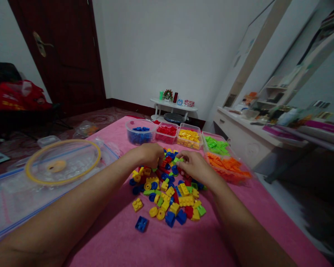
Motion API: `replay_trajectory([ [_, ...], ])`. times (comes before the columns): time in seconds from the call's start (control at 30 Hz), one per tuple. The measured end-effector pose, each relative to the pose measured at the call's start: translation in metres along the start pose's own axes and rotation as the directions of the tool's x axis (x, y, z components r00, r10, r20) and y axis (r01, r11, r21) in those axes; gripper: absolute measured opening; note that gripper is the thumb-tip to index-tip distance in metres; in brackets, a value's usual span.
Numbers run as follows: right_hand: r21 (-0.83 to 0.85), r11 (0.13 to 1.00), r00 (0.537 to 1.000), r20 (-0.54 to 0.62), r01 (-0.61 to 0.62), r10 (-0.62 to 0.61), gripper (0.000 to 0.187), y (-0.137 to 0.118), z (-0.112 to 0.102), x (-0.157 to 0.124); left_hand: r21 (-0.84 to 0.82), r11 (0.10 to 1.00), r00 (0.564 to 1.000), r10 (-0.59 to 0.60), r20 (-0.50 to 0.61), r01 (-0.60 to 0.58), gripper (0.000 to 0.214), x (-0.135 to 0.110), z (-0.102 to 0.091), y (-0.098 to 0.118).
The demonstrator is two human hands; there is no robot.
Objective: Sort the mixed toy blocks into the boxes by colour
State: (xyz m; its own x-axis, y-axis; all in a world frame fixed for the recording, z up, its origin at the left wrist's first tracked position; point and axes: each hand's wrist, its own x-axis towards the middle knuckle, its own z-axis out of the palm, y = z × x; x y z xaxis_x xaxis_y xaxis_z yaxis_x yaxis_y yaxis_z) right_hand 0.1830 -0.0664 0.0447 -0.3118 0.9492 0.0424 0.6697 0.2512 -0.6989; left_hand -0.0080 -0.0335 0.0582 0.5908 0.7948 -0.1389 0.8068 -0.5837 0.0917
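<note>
A heap of mixed toy building blocks (165,202) in yellow, blue, red and green lies spread on the pink cloth. At its far left side my left hand (152,154) is closed, with fingers curled down into the blocks; what they hold is hidden. My right hand (194,164) reaches in from the other side, its thumb and fingers bent around a small green block (178,160). Nearer to me, a yellow block (137,204) and a dark blue block (141,224) lie apart from the heap.
Behind the heap stand a round tub of blue blocks (140,136) and clear boxes of red (167,131), yellow (188,137), green (216,145) and orange pieces (226,166). At left lie a clear zip bag (8,207) and a yellow-rimmed lid (62,181).
</note>
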Motion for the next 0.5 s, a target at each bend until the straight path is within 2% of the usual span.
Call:
replay_trajectory([
  [0.07, 0.328, 0.944, 0.997, -0.066, -0.014, 0.038, 0.021, -0.001, 0.003, 0.004, -0.135, 0.991, 0.996, -0.002, -0.089, -0.010, 0.033, 0.004, 0.001, -0.007],
  [0.13, 0.607, 0.794, 0.990, -0.108, -0.009, 0.094, 0.021, 0.000, 0.004, 0.007, -0.345, 0.939, 0.991, -0.041, -0.131, -0.007, 0.030, 0.009, 0.002, -0.012],
  [0.2, 0.780, 0.626, 0.983, -0.109, -0.007, 0.148, 0.018, 0.004, 0.003, 0.010, -0.594, 0.804, 0.990, -0.107, -0.089, 0.033, 0.030, 0.012, 0.002, -0.014],
  [0.27, 0.855, 0.518, 0.981, -0.073, -0.032, 0.181, 0.012, 0.008, 0.003, 0.010, -0.780, 0.621, 0.986, -0.161, -0.031, 0.077, 0.029, 0.014, 0.002, -0.015],
  [0.33, 0.880, 0.471, 0.982, -0.035, -0.059, 0.187, 0.006, 0.010, 0.005, 0.010, -0.868, 0.488, 0.979, -0.202, -0.014, 0.088, 0.028, 0.015, 0.001, -0.015],
  [0.4, 0.894, 0.440, 0.981, -0.001, -0.085, 0.192, 0.003, 0.009, 0.007, 0.010, -0.905, 0.421, 0.971, -0.238, -0.040, 0.066, 0.026, 0.016, 0.000, -0.014],
  [0.5, 0.924, 0.360, 0.977, 0.055, -0.128, 0.204, 0.008, 0.005, 0.012, 0.010, -0.918, 0.395, 0.953, -0.258, -0.157, -0.044, 0.027, 0.017, 0.000, -0.010],
])
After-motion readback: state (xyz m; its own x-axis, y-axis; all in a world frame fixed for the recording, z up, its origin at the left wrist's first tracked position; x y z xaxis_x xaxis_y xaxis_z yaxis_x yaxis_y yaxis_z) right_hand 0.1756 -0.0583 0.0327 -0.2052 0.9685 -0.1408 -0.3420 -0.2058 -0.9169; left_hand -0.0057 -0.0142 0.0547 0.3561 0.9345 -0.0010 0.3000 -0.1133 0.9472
